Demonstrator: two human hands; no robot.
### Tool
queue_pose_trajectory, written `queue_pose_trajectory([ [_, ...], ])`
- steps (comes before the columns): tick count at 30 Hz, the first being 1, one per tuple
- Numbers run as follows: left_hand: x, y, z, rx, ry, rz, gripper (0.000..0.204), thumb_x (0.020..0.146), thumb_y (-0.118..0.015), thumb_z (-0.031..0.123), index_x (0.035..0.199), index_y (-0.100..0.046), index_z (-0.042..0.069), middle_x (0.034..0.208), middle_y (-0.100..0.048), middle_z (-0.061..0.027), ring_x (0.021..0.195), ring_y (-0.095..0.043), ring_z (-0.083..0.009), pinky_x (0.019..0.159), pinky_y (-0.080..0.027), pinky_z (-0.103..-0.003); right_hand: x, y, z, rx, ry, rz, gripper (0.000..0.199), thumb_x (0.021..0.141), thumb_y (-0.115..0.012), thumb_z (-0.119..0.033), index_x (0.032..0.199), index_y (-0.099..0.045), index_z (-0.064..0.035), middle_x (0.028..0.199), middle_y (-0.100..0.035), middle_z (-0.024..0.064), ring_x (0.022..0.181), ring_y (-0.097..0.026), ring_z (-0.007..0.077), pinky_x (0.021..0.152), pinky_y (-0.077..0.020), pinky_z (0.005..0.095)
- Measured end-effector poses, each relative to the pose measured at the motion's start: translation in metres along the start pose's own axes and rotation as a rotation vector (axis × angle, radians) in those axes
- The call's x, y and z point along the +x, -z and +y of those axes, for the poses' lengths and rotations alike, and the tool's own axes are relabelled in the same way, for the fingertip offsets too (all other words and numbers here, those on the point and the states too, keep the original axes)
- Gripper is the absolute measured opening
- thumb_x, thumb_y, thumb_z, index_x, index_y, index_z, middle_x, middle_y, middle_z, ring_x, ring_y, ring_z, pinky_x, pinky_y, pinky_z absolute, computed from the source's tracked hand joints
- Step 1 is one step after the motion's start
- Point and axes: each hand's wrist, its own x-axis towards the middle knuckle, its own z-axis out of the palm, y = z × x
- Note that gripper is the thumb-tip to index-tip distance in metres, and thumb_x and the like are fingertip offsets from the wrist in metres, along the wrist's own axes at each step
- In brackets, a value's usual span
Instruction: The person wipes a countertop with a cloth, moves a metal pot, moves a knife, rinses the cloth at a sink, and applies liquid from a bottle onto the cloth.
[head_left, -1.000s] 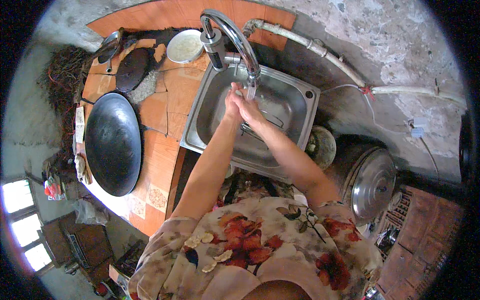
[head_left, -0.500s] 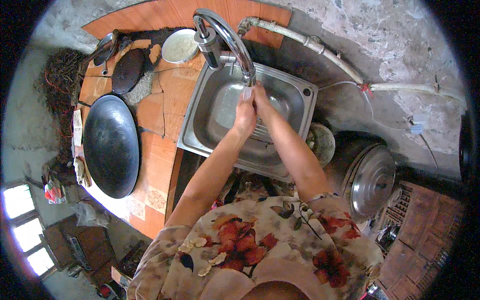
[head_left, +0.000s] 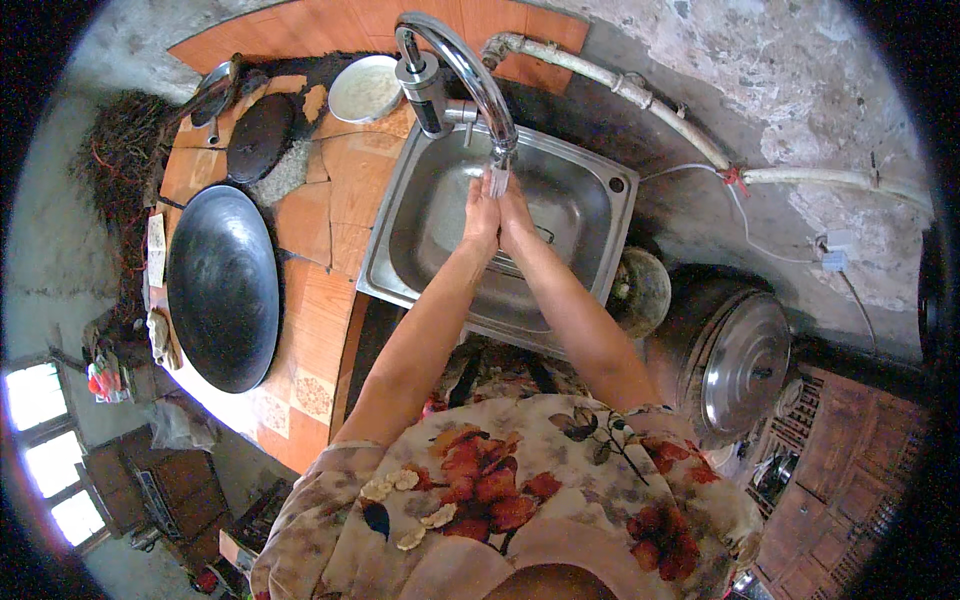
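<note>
My left hand (head_left: 481,213) and my right hand (head_left: 515,210) are side by side over the stainless steel sink (head_left: 437,212), their inner edges touching. Water (head_left: 498,182) runs down onto them from the spout of the curved chrome faucet (head_left: 476,80). The fingers of both hands look stretched out, and I see nothing held in either. Fingertips near the spout are partly hidden by the stream. A small dark ring-like shape, perhaps the drain fitting (head_left: 545,236), shows just right of my right wrist.
Left of the sink, a tiled counter (head_left: 300,320) bears a big dark wok (head_left: 224,290), a round dark lid (head_left: 261,138) and a white bowl (head_left: 364,90) with pale contents. On the right stand a large pot with a metal lid (head_left: 747,362) and a round container (head_left: 642,292). A pipe (head_left: 650,102) follows the wall.
My hands were pressed closer together, the right lying higher against the left beneath the spout. Now they lie more level, side by side, with the fingers straighter under the water.
</note>
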Motion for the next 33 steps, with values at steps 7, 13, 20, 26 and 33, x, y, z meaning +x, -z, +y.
queue_pose_trajectory([
  [7, 0.007, 0.043, 0.020, -0.096, -0.038, -0.052, 0.012, 0.086, -0.052, 0.008, 0.091, -0.062, 0.003, 0.093, -0.062, -0.0081, 0.090, -0.057, -0.0174, 0.083, -0.045, -0.034, 0.034, 0.034, -0.051, -0.509, -0.135, 0.033, 0.020, 0.081, -0.067, -0.016, 0.097, -0.060, -0.0053, 0.086, -0.057, 0.0024, 0.082, -0.056, 0.0143, 0.059, -0.0510, 0.0322],
  [13, 0.040, 0.101, 0.032, -0.273, -0.139, 0.169, 0.027, 0.083, -0.050, -0.006, 0.109, -0.054, 0.004, 0.090, -0.061, -0.0138, 0.076, -0.059, -0.0231, 0.063, -0.050, -0.036, 0.048, 0.086, -0.098, -0.691, -0.041, -0.176, 0.022, 0.074, -0.074, -0.017, 0.090, -0.064, -0.0033, 0.077, -0.061, 0.0009, 0.070, -0.057, 0.0131, 0.060, -0.0469, 0.0275],
  [20, 0.043, 0.126, 0.055, -0.071, 0.135, -0.085, 0.050, 0.080, -0.057, -0.003, 0.128, -0.049, 0.007, 0.108, -0.061, -0.0124, 0.085, -0.058, -0.0191, 0.075, -0.045, -0.035, 0.064, 0.115, -0.121, -1.537, 0.310, -0.493, 0.032, 0.070, -0.076, -0.030, 0.084, -0.063, -0.0043, 0.074, -0.062, 0.0069, 0.065, -0.056, 0.0136, 0.062, -0.0456, 0.0312],
  [26, 0.034, 0.110, 0.042, 0.528, 0.143, -0.028, 0.043, 0.076, -0.075, 0.022, 0.114, -0.061, 0.007, 0.092, -0.065, -0.0062, 0.088, -0.059, -0.0189, 0.079, -0.047, -0.035, 0.044, 0.109, -0.167, -1.447, 0.013, -0.453, 0.024, 0.071, -0.077, -0.025, 0.080, -0.067, -0.0044, 0.073, -0.064, 0.0026, 0.068, -0.056, 0.0095, 0.062, -0.0427, 0.0258],
  [33, 0.054, 0.105, 0.008, 1.311, -0.245, -0.068, 0.036, 0.073, -0.070, 0.033, 0.088, -0.065, 0.000, 0.083, -0.064, -0.0159, 0.079, -0.062, -0.0320, 0.073, -0.049, -0.040, 0.029, 0.099, -0.152, -0.441, -0.122, -0.301, 0.026, 0.083, -0.064, -0.012, 0.107, -0.057, -0.0051, 0.097, -0.064, 0.0068, 0.088, -0.062, 0.0204, 0.081, -0.0497, 0.0356],
])
